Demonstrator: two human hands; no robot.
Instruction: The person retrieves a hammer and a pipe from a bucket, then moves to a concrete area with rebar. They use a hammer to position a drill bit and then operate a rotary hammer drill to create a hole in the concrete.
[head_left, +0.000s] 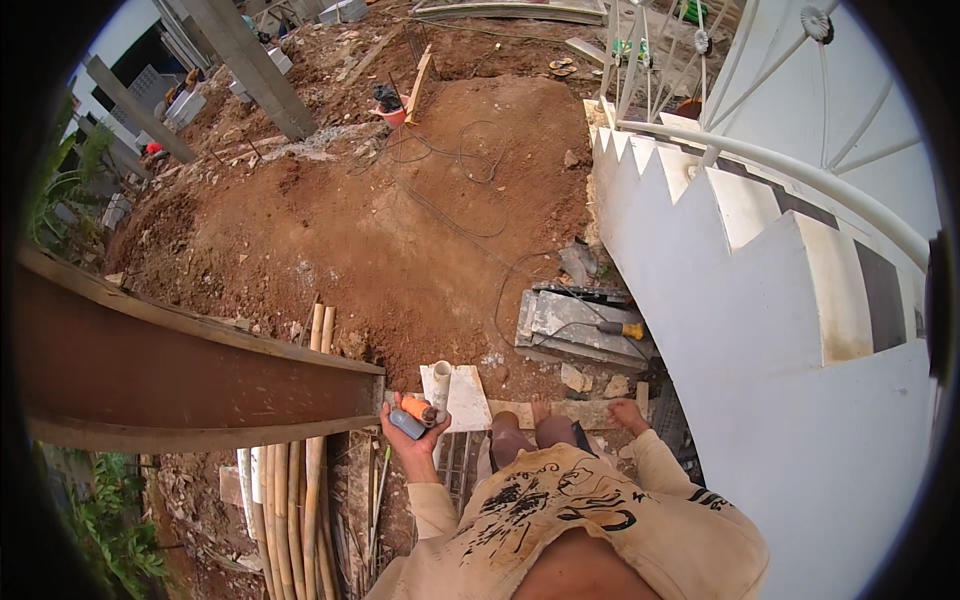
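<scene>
My left hand point(418, 450) is closed around a grey rounded piece point(407, 424) and an orange cylindrical piece with a dark end point(419, 409). Whether these are two things or parts of one tool, I cannot tell. Just beyond this hand an off-white pipe point(441, 385) stands upright, in front of a pale square tile point(468, 398). My right hand point(628, 416) hangs low on the right, near a narrow board point(587, 413) on the ground. Its fingers look loosely spread, and nothing shows in them.
A long brown beam point(200, 360) comes in from the left, with bamboo poles point(294, 520) beneath. Grey slabs point(575, 325) with a yellow-ended corded tool point(622, 329) lie ahead right. White stairs point(740, 290) rise on the right. A cable point(440, 212) and red bucket point(393, 116) lie beyond.
</scene>
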